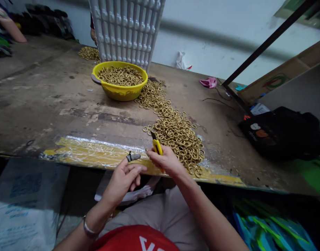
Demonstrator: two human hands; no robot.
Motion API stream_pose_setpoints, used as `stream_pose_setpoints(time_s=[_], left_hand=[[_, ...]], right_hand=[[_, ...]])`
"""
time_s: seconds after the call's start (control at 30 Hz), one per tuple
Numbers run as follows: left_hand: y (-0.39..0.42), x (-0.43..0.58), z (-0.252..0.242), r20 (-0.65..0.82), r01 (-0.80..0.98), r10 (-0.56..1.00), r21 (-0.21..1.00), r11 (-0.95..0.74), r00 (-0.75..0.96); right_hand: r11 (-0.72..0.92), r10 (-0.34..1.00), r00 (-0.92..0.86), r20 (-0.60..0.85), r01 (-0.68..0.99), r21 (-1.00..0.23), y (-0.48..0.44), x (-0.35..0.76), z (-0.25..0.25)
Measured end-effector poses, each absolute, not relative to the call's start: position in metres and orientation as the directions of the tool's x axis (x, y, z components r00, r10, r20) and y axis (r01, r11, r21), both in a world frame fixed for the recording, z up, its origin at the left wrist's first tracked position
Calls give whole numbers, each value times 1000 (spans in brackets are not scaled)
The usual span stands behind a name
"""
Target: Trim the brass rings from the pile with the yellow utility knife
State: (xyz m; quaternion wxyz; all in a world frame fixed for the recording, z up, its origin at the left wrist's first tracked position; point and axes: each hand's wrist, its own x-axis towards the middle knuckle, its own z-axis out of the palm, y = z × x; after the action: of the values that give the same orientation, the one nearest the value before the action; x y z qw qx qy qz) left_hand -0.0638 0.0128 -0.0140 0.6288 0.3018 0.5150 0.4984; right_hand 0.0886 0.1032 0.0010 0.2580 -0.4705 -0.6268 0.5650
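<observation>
My right hand (166,162) is closed round a yellow utility knife (157,145), its tip pointing up toward a heap of brass rings (175,130) on the worn bench (52,108). My left hand (124,177) is just left of it at the bench's front edge, pinching a small grey piece (133,157) between thumb and fingertips. A metal bracelet sits on my left wrist.
A yellow bowl (120,91) full of rings stands behind the heap, with a white slatted crate (126,29) behind it. A black bag (282,132) lies at right. Taped plastic covers the front edge (92,153). Another person's arm (10,28) shows at far left.
</observation>
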Motion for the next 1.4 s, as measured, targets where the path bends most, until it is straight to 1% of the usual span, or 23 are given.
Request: stream_pose_setpoints(time_s=[0.03, 0.07, 0.1, 0.17, 0.23, 0.3, 0.37, 0.43, 0.5, 0.53, 0.6, 0.63, 0.67, 0.7, 0.77, 0.83, 0.97, 1.13, 1.4], left_hand=[[14, -60, -12, -322, -294, 945, 909, 294, -52], [16, -56, -11, -298, -269, 952, 925, 270, -71], [17, -53, -11, -273, -239, 958, 939, 246, -89], [19, -47, -12, -228, -173, 965, 963, 205, -132], [19, -45, -14, -208, -119, 963, 975, 189, -172], [19, -45, -16, -211, -90, 958, 976, 197, -194], [18, -47, -16, -220, -80, 958, 975, 208, -182], [17, -49, -14, -228, -105, 964, 971, 215, -136], [17, -50, -11, -242, -163, 968, 960, 228, -72], [16, -50, -10, -251, -199, 967, 951, 239, -40], [16, -50, -8, -269, -264, 963, 927, 265, 20], [16, -49, -8, -276, -293, 960, 915, 278, 48], [16, -49, -7, -282, -319, 956, 902, 292, 76], [15, -48, -7, -289, -340, 952, 889, 306, 101], [15, -47, -7, -299, -368, 945, 870, 328, 134], [14, -46, -6, -305, -374, 941, 864, 337, 144], [11, -43, -5, -303, -369, 944, 869, 330, 131], [7, -42, -8, -309, -373, 941, 863, 339, 141], [0, -43, -9, -282, -352, 946, 879, 321, 157]], right_hand=[[-243, 852, -444, -279, 137, -960, 97, 89, 3], [-371, 821, -465, -332, 7, -929, 91, 88, 4], [-458, 800, -475, -366, -90, -884, 85, 88, 6], [-532, 791, -469, -393, -210, -820, 75, 86, 8], [-552, 793, -455, -406, -251, -795, 69, 86, 9], [-552, 794, -451, -408, -251, -796, 65, 87, 11], [-538, 799, -451, -398, -239, -809, 62, 89, 12], [-500, 814, -448, -368, -219, -838, 60, 92, 13], [-438, 830, -453, -327, -164, -884, 57, 97, 13], [-381, 845, -444, -297, -110, -918, 55, 100, 13], [-183, 894, -402, -198, 78, -980, 51, 108, 11], [-50, 918, -376, -126, 205, -977, 48, 112, 10], [81, 932, -359, -50, 340, -937, 45, 116, 9], [188, 934, -356, 14, 461, -867, 41, 120, 7], [313, 919, -389, 68, 614, -725, 34, 127, 4], [364, 905, -420, 70, 677, -640, 28, 130, 4], [399, 896, -441, 61, 735, -549, 18, 131, 8], [416, 891, -451, 47, 772, -480, 12, 129, 9], [429, 898, -433, 81, 818, -382, 8, 130, 7]])
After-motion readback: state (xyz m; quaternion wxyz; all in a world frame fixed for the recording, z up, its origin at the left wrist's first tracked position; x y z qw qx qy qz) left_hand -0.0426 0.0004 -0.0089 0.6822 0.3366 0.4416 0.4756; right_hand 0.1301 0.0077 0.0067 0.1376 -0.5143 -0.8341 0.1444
